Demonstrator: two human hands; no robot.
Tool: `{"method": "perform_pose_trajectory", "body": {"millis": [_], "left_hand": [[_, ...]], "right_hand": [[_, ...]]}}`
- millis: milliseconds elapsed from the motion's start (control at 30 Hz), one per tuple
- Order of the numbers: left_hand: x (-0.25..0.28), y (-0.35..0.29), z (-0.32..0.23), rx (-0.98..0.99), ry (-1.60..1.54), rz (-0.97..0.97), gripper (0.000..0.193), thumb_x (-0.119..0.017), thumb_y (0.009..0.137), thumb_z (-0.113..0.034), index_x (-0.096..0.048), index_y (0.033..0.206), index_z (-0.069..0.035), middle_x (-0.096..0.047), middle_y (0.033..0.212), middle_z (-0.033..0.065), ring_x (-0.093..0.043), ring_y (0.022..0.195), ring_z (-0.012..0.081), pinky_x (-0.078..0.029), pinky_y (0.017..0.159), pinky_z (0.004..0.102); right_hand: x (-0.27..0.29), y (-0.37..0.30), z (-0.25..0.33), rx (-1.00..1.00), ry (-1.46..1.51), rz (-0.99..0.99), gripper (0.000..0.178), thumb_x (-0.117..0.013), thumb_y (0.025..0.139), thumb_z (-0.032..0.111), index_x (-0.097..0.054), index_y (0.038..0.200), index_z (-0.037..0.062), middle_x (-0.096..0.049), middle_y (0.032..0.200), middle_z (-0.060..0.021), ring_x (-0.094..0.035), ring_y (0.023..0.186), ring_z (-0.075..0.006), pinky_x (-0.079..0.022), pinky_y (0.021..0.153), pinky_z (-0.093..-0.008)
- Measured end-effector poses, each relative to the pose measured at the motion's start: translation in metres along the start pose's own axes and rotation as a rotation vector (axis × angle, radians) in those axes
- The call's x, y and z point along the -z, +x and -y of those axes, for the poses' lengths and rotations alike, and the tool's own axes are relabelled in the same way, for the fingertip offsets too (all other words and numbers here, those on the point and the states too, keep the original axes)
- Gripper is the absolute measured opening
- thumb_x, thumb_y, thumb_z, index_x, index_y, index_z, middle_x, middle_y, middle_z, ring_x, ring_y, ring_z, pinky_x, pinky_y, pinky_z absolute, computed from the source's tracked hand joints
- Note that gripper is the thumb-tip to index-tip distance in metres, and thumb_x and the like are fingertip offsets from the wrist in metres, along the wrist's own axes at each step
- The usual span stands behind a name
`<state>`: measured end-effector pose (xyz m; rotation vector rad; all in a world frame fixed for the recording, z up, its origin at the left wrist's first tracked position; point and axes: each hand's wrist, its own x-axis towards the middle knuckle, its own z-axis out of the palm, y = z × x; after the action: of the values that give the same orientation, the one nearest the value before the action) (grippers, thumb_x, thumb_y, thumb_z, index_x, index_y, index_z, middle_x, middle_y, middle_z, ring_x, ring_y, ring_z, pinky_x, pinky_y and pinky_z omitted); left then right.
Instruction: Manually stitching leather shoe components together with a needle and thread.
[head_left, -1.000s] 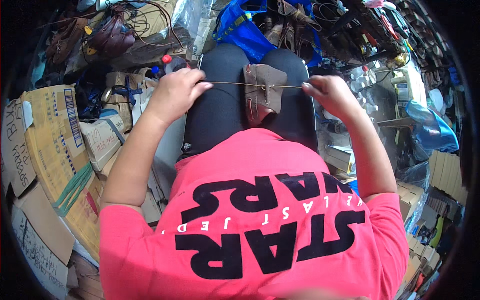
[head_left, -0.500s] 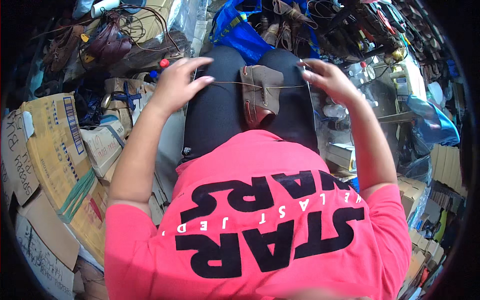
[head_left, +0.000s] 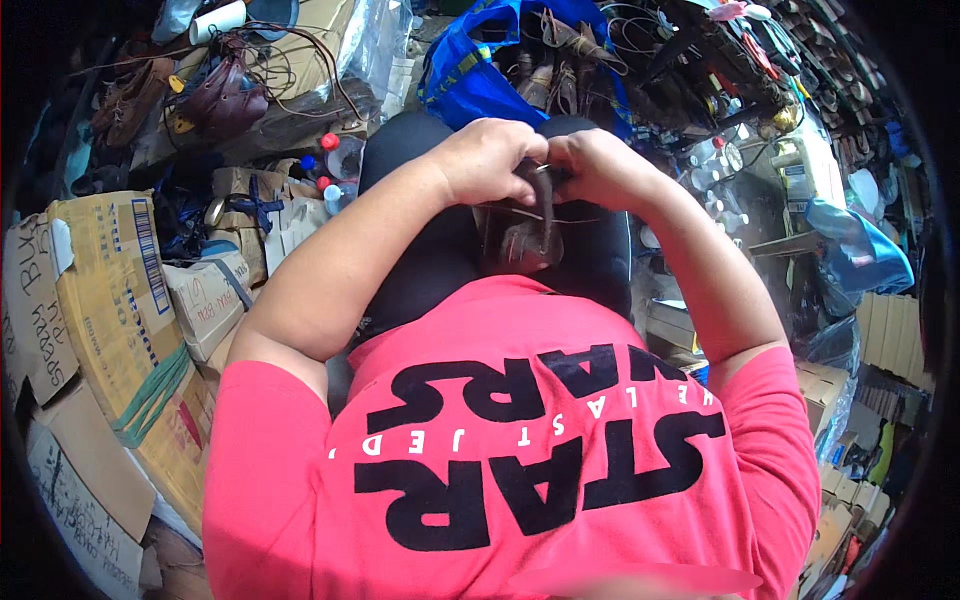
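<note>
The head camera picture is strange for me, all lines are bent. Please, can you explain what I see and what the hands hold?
The camera sits on a person's head and looks down, and its wide lens bends straight lines near the rim. The red shirt and black trousers belong to that person, who is seated. The left hand and right hand meet over the lap and together grip a small brown leather piece. Around lie cardboard boxes, a blue bag and old shoes.

Both hands (head_left: 545, 165) grip a brown leather piece (head_left: 520, 235) (on the lap).
</note>
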<state>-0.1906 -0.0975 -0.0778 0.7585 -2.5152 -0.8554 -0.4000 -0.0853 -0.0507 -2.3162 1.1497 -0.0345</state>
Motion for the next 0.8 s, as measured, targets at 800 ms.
{"method": "perform_pose_trajectory", "body": {"millis": [800], "left_hand": [[0.005,-0.005,0.013,0.3,-0.336,0.08,0.036,-0.084,0.064,-0.011,-0.065,0.094,-0.002,-0.061,0.084,0.0011,-0.055,0.078,0.0106,-0.046,0.074,0.0266]], "right_hand": [[-0.021,-0.058,0.027,-0.046,0.098,-0.388,0.013,-0.073,0.073,0.015,-0.074,0.086,0.0127,-0.06,0.07,-0.0056,-0.061,0.07,-0.024,-0.045,0.072,-0.0359]]}}
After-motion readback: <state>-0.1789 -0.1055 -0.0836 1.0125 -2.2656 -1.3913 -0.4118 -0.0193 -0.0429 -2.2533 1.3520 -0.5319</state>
